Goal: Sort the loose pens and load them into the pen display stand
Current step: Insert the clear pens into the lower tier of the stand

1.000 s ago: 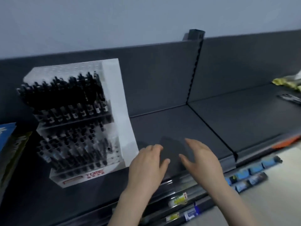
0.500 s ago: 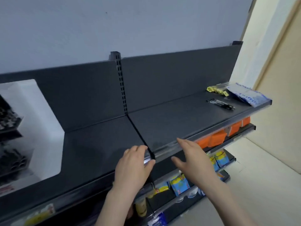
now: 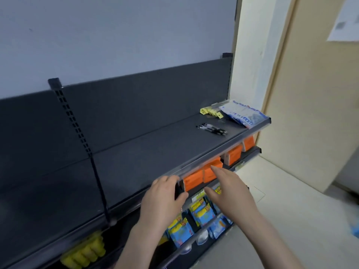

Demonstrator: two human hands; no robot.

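Your loose pens (image 3: 211,129) lie on the dark shelf (image 3: 147,152), toward its right end. At its front edge, your left hand (image 3: 163,199) is loosely curled and your right hand (image 3: 227,190) is spread flat; the 2 hold nothing.

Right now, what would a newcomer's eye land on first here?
The left hand and right hand, both open, are at the front edge of the dark metal shelf. Far right on it lie loose black pens, beyond them yellow tags and a blue-and-white plastic bag. Bright orange boxes show just beneath it.
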